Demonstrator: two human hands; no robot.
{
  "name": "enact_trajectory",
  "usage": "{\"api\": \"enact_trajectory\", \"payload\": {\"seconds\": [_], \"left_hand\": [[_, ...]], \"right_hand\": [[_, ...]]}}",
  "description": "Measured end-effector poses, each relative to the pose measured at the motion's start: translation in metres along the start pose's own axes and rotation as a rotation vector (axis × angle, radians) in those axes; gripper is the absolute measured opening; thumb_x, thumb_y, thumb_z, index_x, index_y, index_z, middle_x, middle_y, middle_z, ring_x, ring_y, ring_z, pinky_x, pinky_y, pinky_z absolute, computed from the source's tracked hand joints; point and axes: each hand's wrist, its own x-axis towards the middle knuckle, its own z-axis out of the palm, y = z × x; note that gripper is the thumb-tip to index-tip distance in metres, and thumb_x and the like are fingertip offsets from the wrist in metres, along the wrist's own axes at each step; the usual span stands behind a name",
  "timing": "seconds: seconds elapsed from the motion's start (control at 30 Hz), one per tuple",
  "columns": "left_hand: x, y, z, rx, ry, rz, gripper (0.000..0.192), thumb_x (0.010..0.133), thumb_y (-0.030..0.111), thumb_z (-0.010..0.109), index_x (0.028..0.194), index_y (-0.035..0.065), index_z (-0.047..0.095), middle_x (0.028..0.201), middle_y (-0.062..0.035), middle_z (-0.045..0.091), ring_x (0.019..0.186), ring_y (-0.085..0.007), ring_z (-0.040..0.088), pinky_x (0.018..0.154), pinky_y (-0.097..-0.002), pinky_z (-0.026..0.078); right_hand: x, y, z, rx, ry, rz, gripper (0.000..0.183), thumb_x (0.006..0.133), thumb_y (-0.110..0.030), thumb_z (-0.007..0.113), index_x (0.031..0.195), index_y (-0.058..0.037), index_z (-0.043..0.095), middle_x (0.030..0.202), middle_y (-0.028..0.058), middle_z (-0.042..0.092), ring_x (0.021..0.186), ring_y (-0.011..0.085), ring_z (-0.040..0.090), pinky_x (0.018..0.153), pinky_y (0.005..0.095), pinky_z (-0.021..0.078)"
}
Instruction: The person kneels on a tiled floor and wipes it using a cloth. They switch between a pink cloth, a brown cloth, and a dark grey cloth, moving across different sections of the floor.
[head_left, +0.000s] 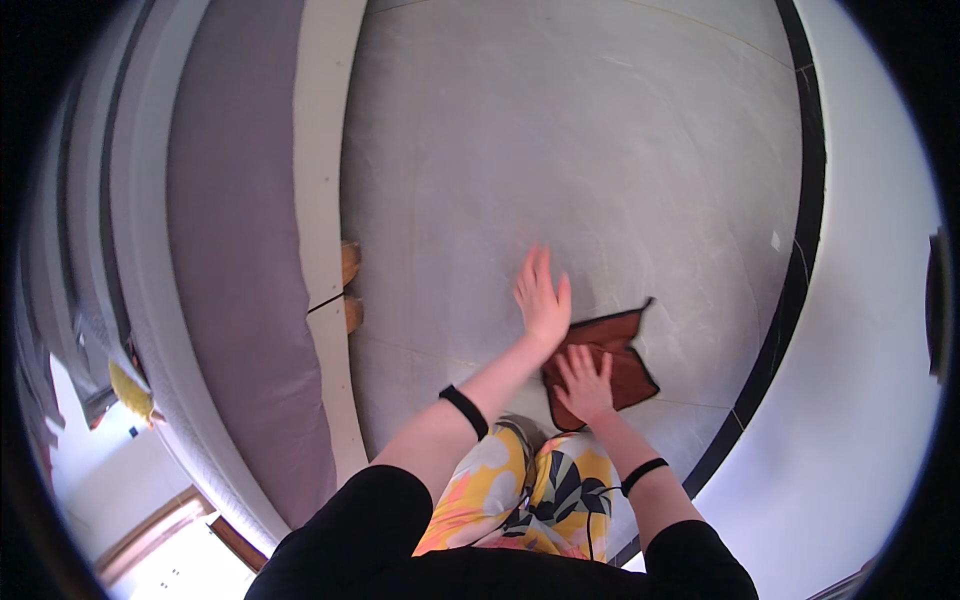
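Note:
A reddish-brown cloth (626, 379) with dark edging lies creased on the grey tiled floor (600, 165), close in front of my knees. My right hand (586, 386) rests flat on the cloth with its fingers spread. Just past the cloth's left side is my left hand (544, 300), its fingers extended forward and slightly blurred. It holds nothing; whether it touches the floor I cannot tell. One corner of the cloth points away to the upper right.
Along the left runs a bed with a pale side rail (319, 187), wooden feet (351, 262) beneath it and a mauve fabric side (240, 225). A black skirting (810, 165) borders the white wall (862, 262) on the right. My patterned trousers (555, 495) are below.

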Motion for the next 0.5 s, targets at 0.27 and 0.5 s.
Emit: {"api": "enact_trajectory", "payload": {"seconds": [0.27,0.5], "left_hand": [[-0.127,-0.053,-0.015,-0.036,0.063,-0.515,0.055,0.097,0.031,0.052,0.144,0.0036,0.041,0.145,-0.0268,0.039,0.135,-0.0428,0.036,0.111,-0.0485,0.031],[-0.069,-0.042,0.055,0.343,0.190,-1.229,0.088,0.091,0.074,0.035,0.157,0.0205,0.016,0.163,-0.0214,0.006,0.149,-0.0409,0.011,0.107,-0.0720,0.023]], "right_hand": [[0.070,0.015,-0.063,0.341,0.296,-0.439,0.042,0.078,-0.017,0.065,0.119,-0.0106,0.064,0.129,0.0059,0.060,0.130,0.0250,0.048,0.113,0.0536,0.0286],[0.081,0.197,-0.100,-0.147,0.674,0.527,0.067,0.097,-0.031,0.053,0.154,-0.0107,0.025,0.161,0.0113,0.023,0.150,0.0280,0.018,0.113,0.0653,0.0192]]}}
